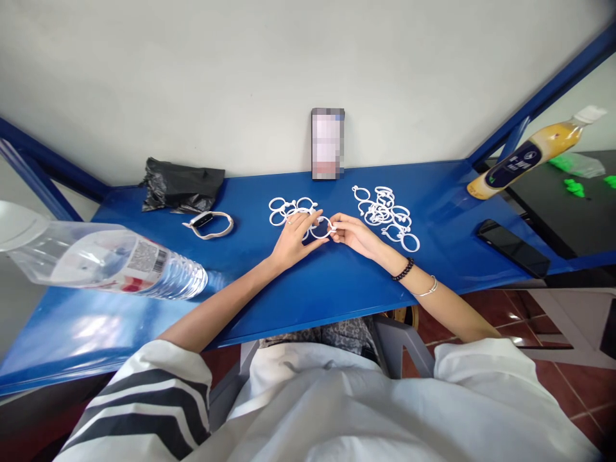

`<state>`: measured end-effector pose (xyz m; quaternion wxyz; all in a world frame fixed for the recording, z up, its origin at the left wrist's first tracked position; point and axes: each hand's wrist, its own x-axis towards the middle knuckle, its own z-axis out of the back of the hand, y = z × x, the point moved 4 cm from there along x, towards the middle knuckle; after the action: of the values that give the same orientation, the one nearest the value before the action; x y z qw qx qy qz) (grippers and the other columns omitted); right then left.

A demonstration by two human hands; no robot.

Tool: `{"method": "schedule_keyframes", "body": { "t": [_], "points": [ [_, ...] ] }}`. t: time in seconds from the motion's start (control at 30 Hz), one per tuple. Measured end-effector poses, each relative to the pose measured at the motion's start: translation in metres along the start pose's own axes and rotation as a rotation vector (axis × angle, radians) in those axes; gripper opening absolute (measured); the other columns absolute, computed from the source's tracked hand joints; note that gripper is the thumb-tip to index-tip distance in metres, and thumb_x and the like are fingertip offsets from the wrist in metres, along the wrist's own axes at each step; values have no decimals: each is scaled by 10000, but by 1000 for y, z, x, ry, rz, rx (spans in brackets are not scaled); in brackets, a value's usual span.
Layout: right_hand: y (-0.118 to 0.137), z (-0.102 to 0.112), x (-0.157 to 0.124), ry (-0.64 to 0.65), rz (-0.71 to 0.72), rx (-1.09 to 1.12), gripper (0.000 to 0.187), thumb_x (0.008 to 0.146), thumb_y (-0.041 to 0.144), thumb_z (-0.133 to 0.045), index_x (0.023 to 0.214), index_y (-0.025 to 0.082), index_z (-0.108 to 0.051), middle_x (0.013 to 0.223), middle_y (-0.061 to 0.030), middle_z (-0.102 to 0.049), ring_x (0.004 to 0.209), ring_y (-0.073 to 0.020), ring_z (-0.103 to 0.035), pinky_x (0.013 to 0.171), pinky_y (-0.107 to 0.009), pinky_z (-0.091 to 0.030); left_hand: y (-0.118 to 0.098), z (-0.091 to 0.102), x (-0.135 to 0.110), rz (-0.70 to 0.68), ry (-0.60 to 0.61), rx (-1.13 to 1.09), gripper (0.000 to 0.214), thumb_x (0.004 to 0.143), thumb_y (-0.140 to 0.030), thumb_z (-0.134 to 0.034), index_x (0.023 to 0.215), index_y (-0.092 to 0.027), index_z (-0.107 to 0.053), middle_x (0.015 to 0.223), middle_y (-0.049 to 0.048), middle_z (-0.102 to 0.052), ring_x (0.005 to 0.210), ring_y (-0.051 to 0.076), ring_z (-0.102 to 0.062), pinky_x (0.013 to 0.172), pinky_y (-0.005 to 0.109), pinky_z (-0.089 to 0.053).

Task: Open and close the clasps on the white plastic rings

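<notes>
A white plastic ring (312,232) with a small knob is held between my two hands, just above the blue table. My left hand (294,241) grips its left side, thumb along the lower edge and fingers over the top. At the knob on the ring's right side, my right hand (357,236) pinches with thumb and fingertips. Behind my left hand lies a loose pile of similar white rings (278,205), partly hidden by the fingers. Beyond my right hand a second pile of white rings (380,212) spreads over the table, several overlapping.
A phone (328,144) leans upright against the wall. On the left are a black plastic bag (183,185), a watch (208,224) and a large clear bottle (139,263). To the right, a yellow drink bottle (534,154) and a dark phone (513,248) rest on the blue table (289,295).
</notes>
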<state>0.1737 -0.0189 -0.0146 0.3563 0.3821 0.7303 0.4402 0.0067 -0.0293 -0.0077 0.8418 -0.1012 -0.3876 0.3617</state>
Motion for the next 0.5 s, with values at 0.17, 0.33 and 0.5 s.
{"method": "schedule_keyframes", "body": {
  "t": [0.17,0.33,0.5],
  "points": [
    [1,1,0,-43,47,-53,244,741,380,-758,803,190,-618,684,28,-621,593,-80,-555,597,-224,-469,0,3,1,50,-16,14,487,870,-511,-636,1252,-214,-579,1009,72,-702,998,234,-637,941,403,-465],
    [8,-1,-4,-64,180,-194,302,770,482,-731,838,202,-640,722,17,-642,623,-102,-573,647,-265,-499,2,4,3,152,-32,52,430,825,-559,-660,1078,-212,-644,960,66,-701,941,241,-640,902,401,-475],
    [11,-4,-6,-43,251,-272,288,757,433,-762,903,213,-647,795,5,-663,698,-119,-603,724,-293,-526,2,6,3,151,-101,53,390,805,-546,-680,977,-199,-635,900,54,-684,892,227,-626,849,377,-481]
  ]
}}
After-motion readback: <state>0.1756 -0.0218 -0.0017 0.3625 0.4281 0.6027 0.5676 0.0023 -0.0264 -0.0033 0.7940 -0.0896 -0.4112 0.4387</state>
